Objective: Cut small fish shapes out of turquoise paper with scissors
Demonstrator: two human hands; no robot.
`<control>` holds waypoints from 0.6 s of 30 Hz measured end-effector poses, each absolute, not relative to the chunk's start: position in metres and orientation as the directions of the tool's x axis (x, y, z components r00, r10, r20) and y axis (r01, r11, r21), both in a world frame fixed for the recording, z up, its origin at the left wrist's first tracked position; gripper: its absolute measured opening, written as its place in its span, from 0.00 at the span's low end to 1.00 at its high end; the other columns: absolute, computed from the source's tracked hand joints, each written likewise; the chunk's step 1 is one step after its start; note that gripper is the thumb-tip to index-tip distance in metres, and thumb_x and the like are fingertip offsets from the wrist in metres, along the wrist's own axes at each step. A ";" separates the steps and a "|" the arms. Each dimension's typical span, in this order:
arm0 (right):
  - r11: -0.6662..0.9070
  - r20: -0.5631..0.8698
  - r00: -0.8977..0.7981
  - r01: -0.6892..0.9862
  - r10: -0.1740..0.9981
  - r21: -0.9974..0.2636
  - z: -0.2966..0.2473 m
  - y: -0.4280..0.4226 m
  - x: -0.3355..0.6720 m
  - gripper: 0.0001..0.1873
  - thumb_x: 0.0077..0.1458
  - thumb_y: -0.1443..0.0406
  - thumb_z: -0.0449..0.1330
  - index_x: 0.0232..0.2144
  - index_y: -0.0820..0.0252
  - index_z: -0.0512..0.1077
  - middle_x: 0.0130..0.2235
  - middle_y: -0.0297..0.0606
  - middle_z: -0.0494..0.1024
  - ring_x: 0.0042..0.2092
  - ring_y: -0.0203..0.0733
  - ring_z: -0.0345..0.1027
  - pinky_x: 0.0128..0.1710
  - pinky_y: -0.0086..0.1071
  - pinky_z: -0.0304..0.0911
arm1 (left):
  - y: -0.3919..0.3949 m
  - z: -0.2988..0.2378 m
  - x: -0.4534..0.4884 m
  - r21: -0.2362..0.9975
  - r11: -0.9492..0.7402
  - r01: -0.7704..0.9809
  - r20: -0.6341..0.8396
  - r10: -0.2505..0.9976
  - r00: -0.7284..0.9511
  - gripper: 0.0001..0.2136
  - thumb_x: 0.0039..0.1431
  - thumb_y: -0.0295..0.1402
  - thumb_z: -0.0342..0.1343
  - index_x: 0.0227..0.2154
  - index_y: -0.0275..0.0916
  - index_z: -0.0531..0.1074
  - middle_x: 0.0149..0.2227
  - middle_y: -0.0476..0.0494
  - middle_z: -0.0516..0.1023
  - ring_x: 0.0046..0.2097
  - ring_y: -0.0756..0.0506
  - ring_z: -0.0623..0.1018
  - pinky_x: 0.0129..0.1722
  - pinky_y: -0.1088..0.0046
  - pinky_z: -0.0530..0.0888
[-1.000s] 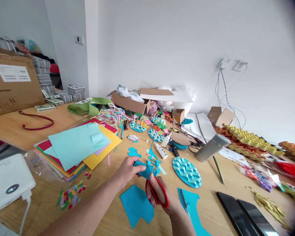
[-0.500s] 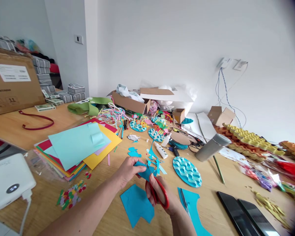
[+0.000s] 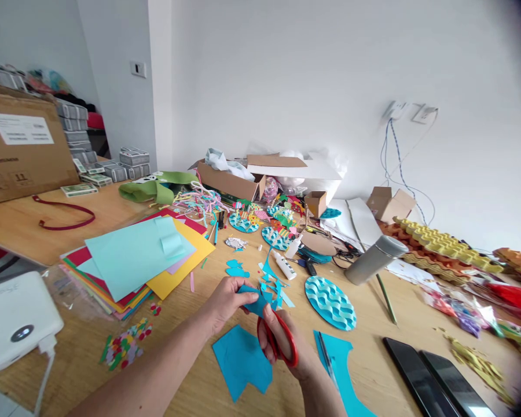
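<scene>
Between thumb and fingers my left hand (image 3: 231,301) pinches a small piece of blue paper (image 3: 257,304). My right hand (image 3: 282,341) grips red-handled scissors (image 3: 292,347) at the paper's right edge; their blades are mostly hidden by the paper and fingers. Below both hands lies a larger blue paper sheet (image 3: 241,362) with a notched edge and faint drawn lines. Just beyond the hands are blue paper scraps (image 3: 272,289) and small cut blue shapes (image 3: 236,269). A pen (image 3: 325,353) rests on another blue offcut (image 3: 345,370) beside my right forearm.
To the left sit stacked coloured sheets (image 3: 130,255), paper confetti (image 3: 125,344) and a white power bank (image 3: 19,318). Right of the hands are a wavy-patterned blue oval (image 3: 330,303), a grey tumbler (image 3: 375,260) and two phones (image 3: 421,370). A glue bottle (image 3: 284,265) lies ahead.
Almost nothing differs. Both hands keep their places with the paper and scissors, with only a very slight shift at the fingers.
</scene>
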State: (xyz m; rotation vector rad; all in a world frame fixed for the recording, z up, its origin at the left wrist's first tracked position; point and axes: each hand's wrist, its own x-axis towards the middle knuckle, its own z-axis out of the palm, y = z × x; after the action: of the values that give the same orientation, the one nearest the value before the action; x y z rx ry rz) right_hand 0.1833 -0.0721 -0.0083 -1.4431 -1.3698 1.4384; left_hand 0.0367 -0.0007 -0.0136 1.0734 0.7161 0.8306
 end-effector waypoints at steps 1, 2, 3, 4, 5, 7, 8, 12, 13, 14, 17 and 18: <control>-0.222 -0.257 -0.160 0.208 0.953 -0.953 -0.009 -0.072 0.183 0.38 0.52 0.36 0.47 0.13 0.61 0.66 0.10 0.33 0.62 0.12 0.29 0.52 0.15 0.25 0.48 | -0.001 -0.014 0.037 0.941 0.248 -0.229 -0.102 0.855 0.509 0.09 0.44 0.35 0.62 0.25 0.34 0.73 0.24 0.47 0.76 0.27 0.50 0.73 0.28 0.74 0.68; -0.223 -0.257 -0.159 0.205 0.953 -0.953 -0.009 -0.071 0.183 0.38 0.52 0.36 0.47 0.13 0.61 0.66 0.10 0.33 0.62 0.12 0.29 0.52 0.15 0.25 0.48 | -0.001 -0.014 0.036 0.940 0.251 -0.232 -0.102 0.854 0.510 0.09 0.44 0.35 0.62 0.25 0.34 0.74 0.24 0.47 0.76 0.27 0.50 0.73 0.28 0.74 0.68; -0.224 -0.258 -0.160 0.205 0.953 -0.953 -0.009 -0.071 0.183 0.38 0.52 0.36 0.47 0.13 0.61 0.66 0.10 0.33 0.62 0.12 0.29 0.52 0.15 0.25 0.48 | -0.001 -0.014 0.036 0.938 0.254 -0.236 -0.102 0.853 0.513 0.09 0.44 0.35 0.62 0.25 0.34 0.74 0.24 0.47 0.76 0.27 0.50 0.73 0.29 0.74 0.68; -0.224 -0.259 -0.161 0.206 0.953 -0.953 -0.009 -0.071 0.184 0.38 0.53 0.36 0.47 0.13 0.61 0.66 0.10 0.33 0.62 0.12 0.29 0.52 0.15 0.25 0.48 | -0.001 -0.014 0.036 0.936 0.256 -0.239 -0.102 0.851 0.515 0.09 0.44 0.35 0.62 0.26 0.34 0.74 0.25 0.47 0.76 0.27 0.50 0.73 0.29 0.74 0.68; -0.223 -0.259 -0.162 0.210 0.952 -0.952 -0.009 -0.071 0.184 0.38 0.53 0.36 0.47 0.13 0.61 0.66 0.10 0.33 0.63 0.12 0.29 0.52 0.15 0.25 0.49 | -0.001 -0.014 0.036 0.936 0.258 -0.241 -0.101 0.851 0.516 0.08 0.44 0.34 0.62 0.25 0.34 0.74 0.25 0.47 0.76 0.27 0.50 0.73 0.29 0.74 0.68; -0.219 -0.257 -0.161 0.222 0.953 -0.950 -0.009 -0.071 0.184 0.38 0.52 0.36 0.46 0.13 0.61 0.65 0.10 0.33 0.63 0.12 0.29 0.53 0.15 0.25 0.49 | -0.001 -0.014 0.036 0.936 0.258 -0.241 -0.101 0.850 0.516 0.08 0.44 0.35 0.62 0.26 0.34 0.74 0.25 0.47 0.76 0.28 0.50 0.73 0.29 0.74 0.68; -0.218 -0.257 -0.159 0.227 0.953 -0.949 -0.008 -0.072 0.184 0.38 0.52 0.36 0.46 0.13 0.61 0.65 0.10 0.33 0.63 0.12 0.29 0.53 0.15 0.25 0.49 | -0.001 -0.014 0.036 0.936 0.257 -0.240 -0.102 0.851 0.515 0.08 0.44 0.35 0.62 0.25 0.34 0.74 0.25 0.47 0.76 0.28 0.50 0.73 0.29 0.74 0.68; -0.216 -0.260 -0.154 0.253 0.953 -0.943 -0.006 -0.074 0.183 0.38 0.52 0.35 0.46 0.13 0.61 0.65 0.10 0.33 0.63 0.13 0.30 0.53 0.15 0.25 0.48 | 0.000 -0.013 0.037 0.939 0.253 -0.232 -0.102 0.850 0.517 0.08 0.43 0.34 0.62 0.25 0.34 0.74 0.24 0.47 0.76 0.27 0.50 0.73 0.29 0.74 0.68; -0.219 -0.264 -0.153 0.261 0.952 -0.940 -0.005 -0.074 0.183 0.38 0.51 0.35 0.46 0.13 0.61 0.65 0.11 0.33 0.63 0.13 0.30 0.54 0.16 0.26 0.49 | 0.000 -0.013 0.037 0.940 0.253 -0.229 -0.101 0.848 0.520 0.08 0.42 0.34 0.62 0.25 0.34 0.74 0.24 0.47 0.75 0.27 0.50 0.73 0.29 0.74 0.68; -0.221 -0.268 -0.151 0.268 0.952 -0.938 -0.004 -0.074 0.183 0.38 0.51 0.35 0.46 0.13 0.61 0.66 0.11 0.33 0.63 0.13 0.30 0.54 0.16 0.26 0.49 | 0.000 -0.013 0.037 0.940 0.253 -0.227 -0.102 0.847 0.522 0.09 0.42 0.34 0.62 0.24 0.34 0.73 0.24 0.47 0.75 0.27 0.50 0.72 0.29 0.73 0.68; -0.228 -0.275 -0.143 0.275 0.951 -0.934 -0.001 -0.074 0.182 0.39 0.50 0.34 0.46 0.14 0.61 0.66 0.11 0.34 0.64 0.14 0.30 0.55 0.16 0.26 0.49 | -0.001 -0.012 0.037 0.941 0.256 -0.222 -0.107 0.846 0.522 0.09 0.41 0.35 0.63 0.23 0.34 0.73 0.23 0.47 0.75 0.26 0.49 0.72 0.29 0.73 0.68; -0.228 -0.274 -0.140 0.274 0.951 -0.934 -0.001 -0.074 0.182 0.39 0.51 0.35 0.45 0.14 0.61 0.66 0.12 0.34 0.64 0.14 0.30 0.55 0.16 0.26 0.50 | -0.001 -0.011 0.037 0.941 0.257 -0.222 -0.109 0.847 0.520 0.09 0.41 0.35 0.63 0.23 0.34 0.73 0.23 0.47 0.75 0.26 0.49 0.72 0.29 0.73 0.68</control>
State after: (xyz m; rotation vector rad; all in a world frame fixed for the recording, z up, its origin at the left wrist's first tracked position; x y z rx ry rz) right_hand 0.1824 -0.0744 -0.0014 -1.5102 -1.4056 1.4051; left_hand 0.0370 -0.0008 -0.0113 1.0712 0.7111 0.8141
